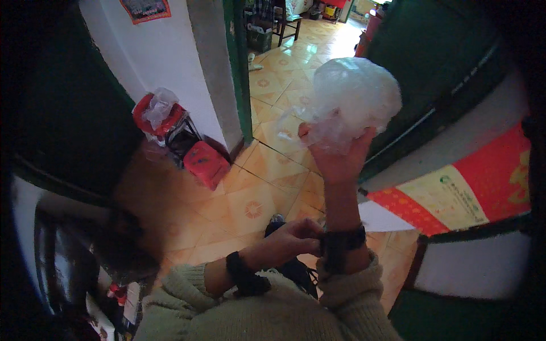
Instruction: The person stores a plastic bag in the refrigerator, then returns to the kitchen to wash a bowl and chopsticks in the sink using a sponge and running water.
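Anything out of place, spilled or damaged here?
One mild oddity: crumpled clear plastic is draped over the back of the red chair, by the white wall; not a usual spot for it. The right hand holds a bigger clear plastic bundle. No obvious spill or damage; dark edges are hard to judge.

Right hand (342, 152) partly hidden by the folds of a translucent plastic bag (358, 91)

The plastic (364, 91) is milky white, the floor (227, 224) medallion-patterned orange-tan.
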